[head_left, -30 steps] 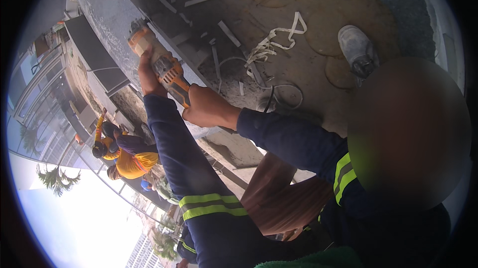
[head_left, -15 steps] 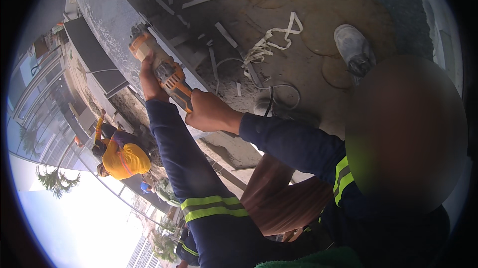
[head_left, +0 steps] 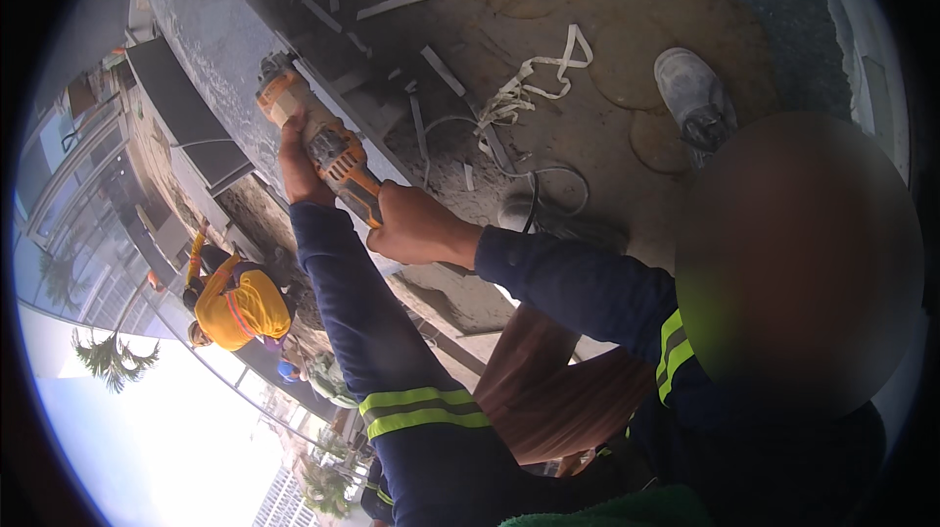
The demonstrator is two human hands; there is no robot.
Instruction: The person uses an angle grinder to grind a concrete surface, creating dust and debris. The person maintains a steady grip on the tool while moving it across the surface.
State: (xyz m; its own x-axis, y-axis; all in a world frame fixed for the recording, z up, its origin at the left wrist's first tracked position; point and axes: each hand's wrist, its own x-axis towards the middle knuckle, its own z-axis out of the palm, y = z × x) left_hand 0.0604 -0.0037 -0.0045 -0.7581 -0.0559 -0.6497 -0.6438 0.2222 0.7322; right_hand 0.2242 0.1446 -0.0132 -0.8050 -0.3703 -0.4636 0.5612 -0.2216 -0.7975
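An orange and grey angle grinder [head_left: 341,157], coated in dust, lies along the edge of a pale concrete slab [head_left: 211,13]. Its head points to the upper left. My left hand [head_left: 302,163] is wrapped round the front of its body, close to the head. My right hand [head_left: 423,224] grips the rear handle. The disc and its contact with the slab cannot be made out. Both of my arms wear dark blue sleeves with yellow-green reflective bands.
Pale strips [head_left: 395,4] litter the dusty floor, near a tangled strap [head_left: 524,86] and a looped cord [head_left: 563,171]. A dusty shoe [head_left: 693,96] stands to the right. Beyond the slab, a co-worker in a yellow top [head_left: 243,310] bends over.
The grinder and both my hands have shifted very slightly right and down in the picture, my grip unchanged. The co-worker in yellow has moved their arms and leaned a little differently.
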